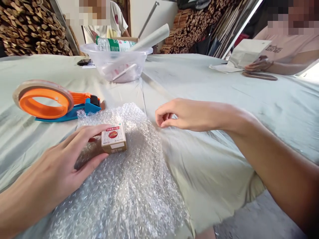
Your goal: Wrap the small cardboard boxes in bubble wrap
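Small cardboard box (pixel 114 137): tan sides, white top label with red emblem; closed, lying flat on the sheet. Bubble wrap (pixel 124 186): clear, crinkled sheet spread on the cloth-covered table, reaching its near edge.

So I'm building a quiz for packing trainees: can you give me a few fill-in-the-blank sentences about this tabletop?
1. The left hand holds a small box that sits on a sheet of ____ wrap.
2. The tape dispenser beside it has an ____ wheel on a blue body.
3. The clear plastic bowl farther back carries a plastic ____ with a green label across its rim.
4. The right hand is curled and holds ____.

Missing words: bubble; orange; bottle; nothing
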`<state>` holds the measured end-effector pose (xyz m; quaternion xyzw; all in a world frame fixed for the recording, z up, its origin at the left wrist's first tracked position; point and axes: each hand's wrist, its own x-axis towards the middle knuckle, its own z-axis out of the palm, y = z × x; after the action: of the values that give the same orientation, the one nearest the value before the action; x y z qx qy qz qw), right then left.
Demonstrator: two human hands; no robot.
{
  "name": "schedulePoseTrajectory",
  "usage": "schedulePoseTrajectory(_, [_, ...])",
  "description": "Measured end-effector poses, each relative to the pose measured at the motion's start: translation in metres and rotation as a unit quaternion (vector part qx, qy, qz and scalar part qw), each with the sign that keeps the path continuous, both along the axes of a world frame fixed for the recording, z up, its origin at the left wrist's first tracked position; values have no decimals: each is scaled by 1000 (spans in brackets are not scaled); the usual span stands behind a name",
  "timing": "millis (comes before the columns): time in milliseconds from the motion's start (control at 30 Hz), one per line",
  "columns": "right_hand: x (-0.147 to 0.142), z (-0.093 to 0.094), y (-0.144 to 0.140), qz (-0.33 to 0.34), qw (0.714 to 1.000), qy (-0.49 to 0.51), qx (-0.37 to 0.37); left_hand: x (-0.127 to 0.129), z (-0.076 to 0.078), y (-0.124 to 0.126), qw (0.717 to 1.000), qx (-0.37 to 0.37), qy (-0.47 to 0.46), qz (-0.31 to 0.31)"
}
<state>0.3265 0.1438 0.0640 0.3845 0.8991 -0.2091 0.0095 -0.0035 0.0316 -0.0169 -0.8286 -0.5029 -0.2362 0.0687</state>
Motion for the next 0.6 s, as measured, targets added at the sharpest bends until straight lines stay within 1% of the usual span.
schedulePoseTrajectory(33, [-1, 0, 0, -21, 1000, 8, 16, 0, 0, 0, 1000, -2, 0, 0])
schedulePoseTrajectory(100, [-2, 2, 0, -76, 994, 31, 74, 1, 1, 0, 1000, -5, -6, -4])
schedulePoseTrajectory(167, [-3, 2, -2, -135, 977, 89, 141, 2, 1, -1, 1000, -5, -13, -9])
schedulePoseTrajectory(233, [-5, 1, -5, -182, 945, 189, 195, 2, 1, -1, 1000, -8, -23, -14])
schedulePoseTrajectory(300, [-11, 0, -9, -201, 903, 311, 217, 1, 1, -2, 999, -21, -34, -14])
schedulePoseTrajectory(333, [-15, -1, -12, -203, 882, 369, 210, 1, 1, -2, 999, -31, -39, -13])
schedulePoseTrajectory(367, [-19, -3, -15, -204, 866, 419, 185, 1, 0, -1, 998, -38, -45, -11])
schedulePoseTrajectory(433, [-28, -7, -18, -209, 843, 487, 96, 0, 0, -1, 998, -46, -51, -12])
schedulePoseTrajectory(500, [-34, -13, -18, -220, 828, 516, 3, 0, 0, 0, 997, -50, -58, -19])
schedulePoseTrajectory(600, [-39, -23, -13, -230, 809, 534, -89, 1, 2, -2, 995, -69, -74, -21])
